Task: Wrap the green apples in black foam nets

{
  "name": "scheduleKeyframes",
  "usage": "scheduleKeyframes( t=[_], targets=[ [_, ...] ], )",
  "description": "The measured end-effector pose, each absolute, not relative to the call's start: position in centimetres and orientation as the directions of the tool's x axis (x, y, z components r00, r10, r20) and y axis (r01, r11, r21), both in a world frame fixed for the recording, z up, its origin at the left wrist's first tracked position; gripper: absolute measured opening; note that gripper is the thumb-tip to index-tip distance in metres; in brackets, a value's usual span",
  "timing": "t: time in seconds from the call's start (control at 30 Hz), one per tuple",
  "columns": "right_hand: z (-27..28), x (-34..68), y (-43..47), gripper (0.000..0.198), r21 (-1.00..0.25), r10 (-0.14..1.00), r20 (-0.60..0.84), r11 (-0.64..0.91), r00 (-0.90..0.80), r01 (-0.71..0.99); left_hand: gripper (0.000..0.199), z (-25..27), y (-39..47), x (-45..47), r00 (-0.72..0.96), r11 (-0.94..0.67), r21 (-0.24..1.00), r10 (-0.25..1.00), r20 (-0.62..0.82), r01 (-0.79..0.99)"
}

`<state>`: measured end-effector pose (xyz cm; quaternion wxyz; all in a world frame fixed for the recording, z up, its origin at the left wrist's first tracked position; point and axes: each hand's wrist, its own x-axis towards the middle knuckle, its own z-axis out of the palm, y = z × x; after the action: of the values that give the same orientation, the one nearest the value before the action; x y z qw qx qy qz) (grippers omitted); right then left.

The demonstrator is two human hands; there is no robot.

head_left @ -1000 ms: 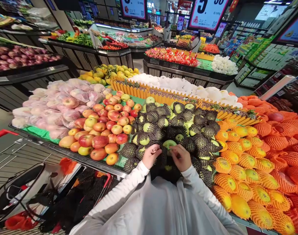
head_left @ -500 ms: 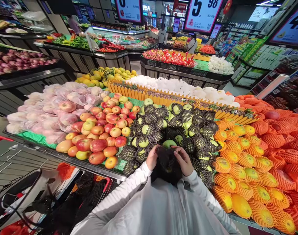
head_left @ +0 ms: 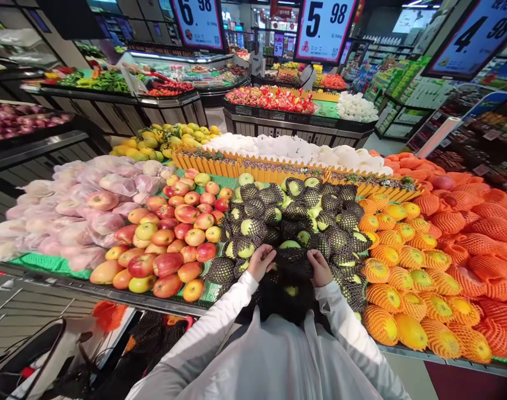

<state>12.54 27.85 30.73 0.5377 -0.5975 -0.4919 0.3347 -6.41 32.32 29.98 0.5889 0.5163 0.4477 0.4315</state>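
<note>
we have both hands up at the near side of the green fruit in black nets, a heap in the middle of the stand. our left hand is nearly closed, thumb and fingers pinching the left edge of a piece of dark black netting. our right hand pinches its right edge between thumb and forefinger, the fingers bent in. the netting spreads between the two hands, in front of our pale grey top; we cannot tell its full shape, as it blends into the darkness below. just beyond it, on the far side, a green fruit shows its bare top.

to the left of the heap we see red and yellow apples, and farther left a pile of pale fruit in thin wrapping. to the right lie yellow fruit in orange nets, with redder orange netted fruit beyond them. on the far side, a low yellow fence stands before white-wrapped fruit. a cart is at the near left, and price screens hang at the far end.
</note>
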Motion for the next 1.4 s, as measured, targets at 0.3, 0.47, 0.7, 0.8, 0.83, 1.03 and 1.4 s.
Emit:
scheduleKeyframes(
  t=[0.3,0.47,0.7,0.8,0.83,1.03,1.4],
  targets=[
    [31.1,9.7,26.8,0.026,-0.954,0.834,0.142,-0.029,0.533,0.299,0.018,30.5,33.5,-5.0,0.142,-0.067,0.988,0.989,0.047,0.141],
    [33.4,6.8,24.8,0.020,-0.964,0.747,0.253,0.139,0.614,0.227,0.031,32.4,31.6,-5.7,0.217,-0.167,0.984,0.960,0.177,-0.063],
    [32.9,4.5,23.3,0.024,-0.977,0.782,0.166,0.215,0.601,-0.010,0.065,32.3,29.9,-6.2,0.403,0.190,0.867,0.915,0.013,-0.461],
    [33.1,5.2,23.7,0.036,-0.977,0.849,0.041,0.143,0.527,-0.155,0.067,32.4,29.8,-6.6,0.421,0.364,0.786,0.895,-0.147,-0.499],
    [33.4,5.6,23.9,0.038,-0.975,0.884,-0.016,0.091,0.467,-0.204,0.067,32.3,29.7,-6.8,0.435,0.415,0.761,0.879,-0.194,-0.499],
    [36.2,8.4,25.4,0.053,-0.963,0.979,-0.201,-0.201,-0.019,-0.181,0.072,32.3,30.8,-7.3,0.529,0.559,0.644,0.805,-0.269,-0.523],
    [37.3,7.8,29.3,0.031,-0.852,0.925,-0.297,-0.146,0.236,-0.502,0.057,32.0,31.5,-7.6,0.499,0.384,0.695,0.865,-0.042,-0.607]
  ],
)
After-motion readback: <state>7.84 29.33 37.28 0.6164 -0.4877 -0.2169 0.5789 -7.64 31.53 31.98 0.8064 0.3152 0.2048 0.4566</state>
